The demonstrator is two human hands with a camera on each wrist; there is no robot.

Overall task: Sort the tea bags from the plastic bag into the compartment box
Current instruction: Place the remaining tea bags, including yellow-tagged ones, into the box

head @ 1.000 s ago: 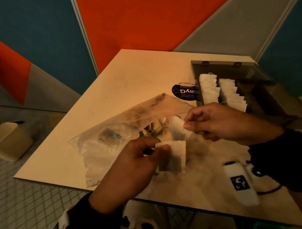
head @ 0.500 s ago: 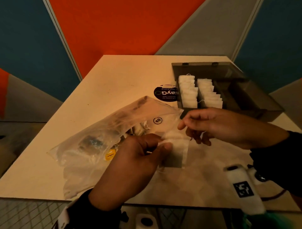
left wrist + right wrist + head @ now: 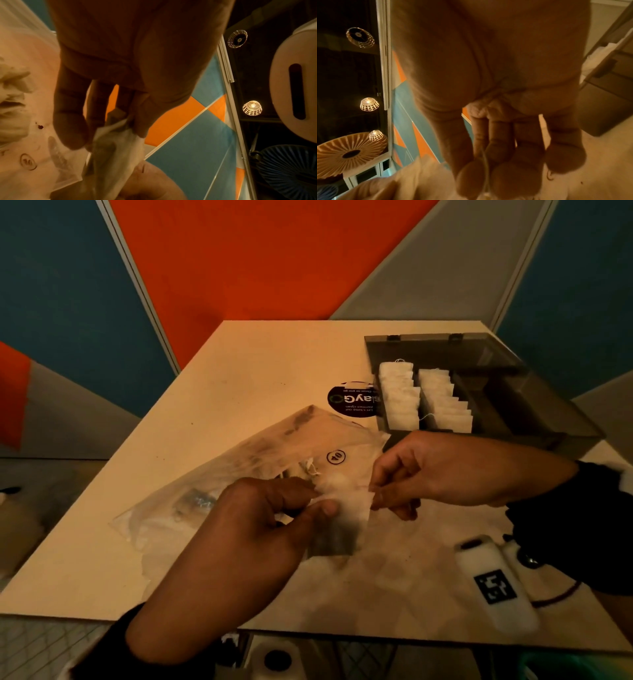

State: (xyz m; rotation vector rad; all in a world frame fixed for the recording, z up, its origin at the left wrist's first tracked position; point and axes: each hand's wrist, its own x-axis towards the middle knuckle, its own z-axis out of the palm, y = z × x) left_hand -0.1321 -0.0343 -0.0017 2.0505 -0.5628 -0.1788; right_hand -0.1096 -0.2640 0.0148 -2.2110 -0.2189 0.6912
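A clear plastic bag [image 3: 212, 477] with several tea bags inside lies on the table, its mouth toward the centre. My left hand [image 3: 274, 508] pinches the top left edge of a white tea bag [image 3: 342, 518] just outside that mouth; the left wrist view shows the tea bag [image 3: 116, 146] between thumb and fingers. My right hand [image 3: 394, 491] pinches the same tea bag's right top corner, and a thin string [image 3: 485, 169] runs between its fingertips. The dark compartment box [image 3: 513, 405] stands open at the back right, with two rows of white tea bags [image 3: 400, 398] in its left compartments.
A black round sticker [image 3: 352, 400] lies on the table left of the box. A white device with a black square marker [image 3: 496, 587] and a cable sit near the front right edge. Coloured wall panels rise behind the table.
My right hand has come down and left from near the box to the tea bag's right corner. My left hand has kept its pinch on the tea bag.
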